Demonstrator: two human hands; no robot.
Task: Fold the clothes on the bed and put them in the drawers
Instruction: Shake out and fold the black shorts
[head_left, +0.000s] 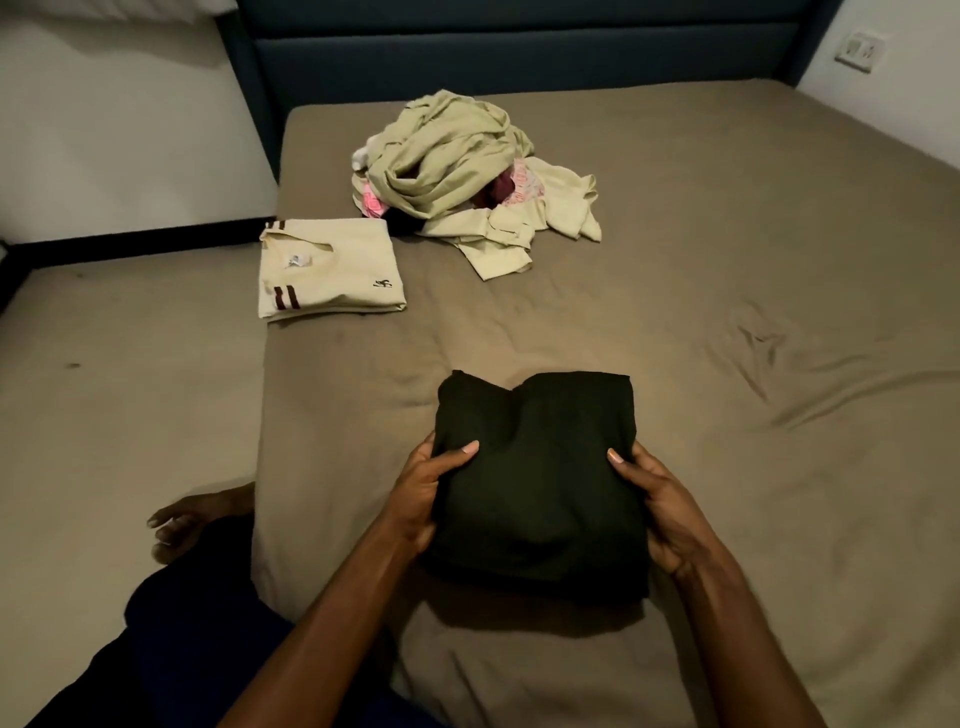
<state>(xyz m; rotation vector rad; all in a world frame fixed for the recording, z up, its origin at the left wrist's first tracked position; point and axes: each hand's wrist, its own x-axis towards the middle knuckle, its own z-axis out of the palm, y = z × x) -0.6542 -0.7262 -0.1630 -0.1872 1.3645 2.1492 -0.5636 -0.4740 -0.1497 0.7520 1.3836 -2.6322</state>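
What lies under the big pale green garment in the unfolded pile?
Under the pale green garment, pink patterned fabric, a dark maroon piece and cream shirts poke out. Anything deeper in the pile is covered.

Folded garment (535, 483) between my hands, left hand (421, 499) and right hand (660, 504), over near edge of bed (727, 312). Folded shirt (332, 270) far-left; unfolded pile (467, 171) behind, toward headboard (519, 47).

1. One bed (675, 322) – the landmark for everything below.
2. Two folded garments on it: a black one (535, 483) at the near edge, a cream one (332, 270) at its left edge.
3. One unfolded heap (467, 171) toward the bed's head.
4. Two hands – left hand (421, 493), right hand (660, 504).
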